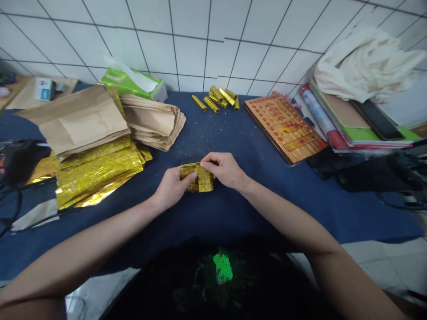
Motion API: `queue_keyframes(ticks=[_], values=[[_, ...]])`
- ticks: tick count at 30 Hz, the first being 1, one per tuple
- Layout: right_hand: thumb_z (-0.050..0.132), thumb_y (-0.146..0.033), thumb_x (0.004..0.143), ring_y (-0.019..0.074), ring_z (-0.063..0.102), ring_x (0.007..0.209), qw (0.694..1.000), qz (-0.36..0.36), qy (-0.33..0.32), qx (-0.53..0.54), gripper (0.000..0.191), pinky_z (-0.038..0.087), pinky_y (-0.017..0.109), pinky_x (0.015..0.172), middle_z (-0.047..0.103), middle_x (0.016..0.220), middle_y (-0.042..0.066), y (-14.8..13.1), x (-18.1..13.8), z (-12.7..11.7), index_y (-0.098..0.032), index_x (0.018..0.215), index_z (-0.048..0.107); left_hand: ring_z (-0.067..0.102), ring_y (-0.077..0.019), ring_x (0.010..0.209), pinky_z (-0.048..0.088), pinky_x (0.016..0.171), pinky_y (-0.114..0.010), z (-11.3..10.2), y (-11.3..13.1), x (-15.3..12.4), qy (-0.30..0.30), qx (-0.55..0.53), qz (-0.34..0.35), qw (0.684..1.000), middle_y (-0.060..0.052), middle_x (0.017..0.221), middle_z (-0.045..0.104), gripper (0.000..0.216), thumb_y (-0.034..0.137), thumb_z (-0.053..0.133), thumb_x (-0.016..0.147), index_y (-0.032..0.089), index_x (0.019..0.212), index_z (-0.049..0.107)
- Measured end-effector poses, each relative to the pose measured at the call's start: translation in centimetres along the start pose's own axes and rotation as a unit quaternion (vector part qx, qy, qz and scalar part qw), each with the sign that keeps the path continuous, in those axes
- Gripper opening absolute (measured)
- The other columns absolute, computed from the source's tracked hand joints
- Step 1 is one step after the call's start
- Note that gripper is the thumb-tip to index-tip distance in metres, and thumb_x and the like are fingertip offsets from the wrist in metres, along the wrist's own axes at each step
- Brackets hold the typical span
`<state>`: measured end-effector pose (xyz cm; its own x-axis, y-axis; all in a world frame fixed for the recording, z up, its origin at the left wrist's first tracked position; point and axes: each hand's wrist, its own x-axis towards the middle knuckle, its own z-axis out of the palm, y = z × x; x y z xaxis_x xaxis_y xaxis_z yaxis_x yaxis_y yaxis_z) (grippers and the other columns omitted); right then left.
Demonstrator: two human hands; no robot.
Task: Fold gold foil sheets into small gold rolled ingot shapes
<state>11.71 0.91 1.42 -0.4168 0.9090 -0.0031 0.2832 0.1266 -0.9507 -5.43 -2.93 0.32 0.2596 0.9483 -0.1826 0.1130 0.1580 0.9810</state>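
Note:
A small folded piece of gold foil paper (200, 179) lies on the blue cloth in front of me, held from both sides. My left hand (171, 189) grips its left end with the thumb on top. My right hand (224, 170) pinches its upper right edge with bent fingers. A stack of flat gold foil sheets (96, 173) lies to the left. Several rolled gold foil pieces (218, 100) sit at the back by the tiled wall.
Brown paper sheets (147, 120) and a brown paper bag (78, 118) lie over the foil stack, a green tissue pack (133, 84) behind. An orange printed pad (287, 126), books (350, 124) and a white cloth (363, 64) fill the right. Dark objects lie at both edges.

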Motion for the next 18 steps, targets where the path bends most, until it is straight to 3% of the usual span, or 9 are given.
queue_keyframes(ticks=[5,8,11,14,18], values=[[0.060,-0.041,0.076,0.0082,0.046,0.056,0.998,0.001,-0.053,-0.016,0.025,0.035,0.022,0.053,0.054,0.063,-0.003,-0.9,-0.7,0.2,-0.016,0.076,0.056,0.054,-0.0101,0.054,0.045,0.051,-0.021,-0.1,0.4,-0.3,-0.066,0.065,-0.023,0.995,0.001,0.063,0.060,0.025,0.037,0.056,0.076,0.012,0.075,0.060],[0.055,-0.045,0.079,0.0075,0.043,0.055,0.990,-0.021,-0.096,-0.098,0.032,0.031,0.022,0.053,0.050,0.059,-0.004,-1.5,-0.9,0.3,-0.017,0.066,0.052,0.053,-0.0095,0.053,0.043,0.049,-0.020,-0.2,0.7,-0.6,-0.128,0.097,-0.057,0.985,0.002,0.060,0.059,0.024,0.036,0.054,0.078,0.013,0.075,0.060],[0.049,-0.046,0.083,0.0071,0.039,0.054,0.986,-0.032,-0.110,-0.122,0.039,0.028,0.022,0.052,0.044,0.055,-0.005,-1.5,-1.0,0.6,-0.017,0.058,0.046,0.057,-0.0106,0.057,0.045,0.053,-0.021,-0.2,0.9,-0.7,-0.153,0.085,-0.080,0.981,0.001,0.064,0.062,0.021,0.033,0.056,0.077,0.013,0.078,0.060],[0.048,-0.046,0.083,0.0069,0.037,0.052,0.991,-0.022,-0.087,-0.102,0.040,0.028,0.022,0.051,0.042,0.053,-0.005,-1.1,-1.0,0.8,-0.017,0.056,0.044,0.058,-0.0104,0.055,0.046,0.051,-0.022,-0.2,1.1,-0.5,-0.145,0.052,-0.094,0.984,0.000,0.064,0.063,0.020,0.032,0.061,0.074,0.012,0.078,0.060],[0.048,-0.048,0.083,0.0065,0.035,0.050,0.996,-0.014,-0.010,-0.088,0.043,0.027,0.022,0.048,0.039,0.051,-0.006,-0.3,-0.8,1.0,-0.018,0.054,0.042,0.059,-0.0102,0.047,0.045,0.044,-0.020,-0.1,1.3,-0.3,-0.147,0.007,-0.121,0.982,-0.002,0.061,0.065,0.019,0.029,0.060,0.076,0.011,0.077,0.057]])
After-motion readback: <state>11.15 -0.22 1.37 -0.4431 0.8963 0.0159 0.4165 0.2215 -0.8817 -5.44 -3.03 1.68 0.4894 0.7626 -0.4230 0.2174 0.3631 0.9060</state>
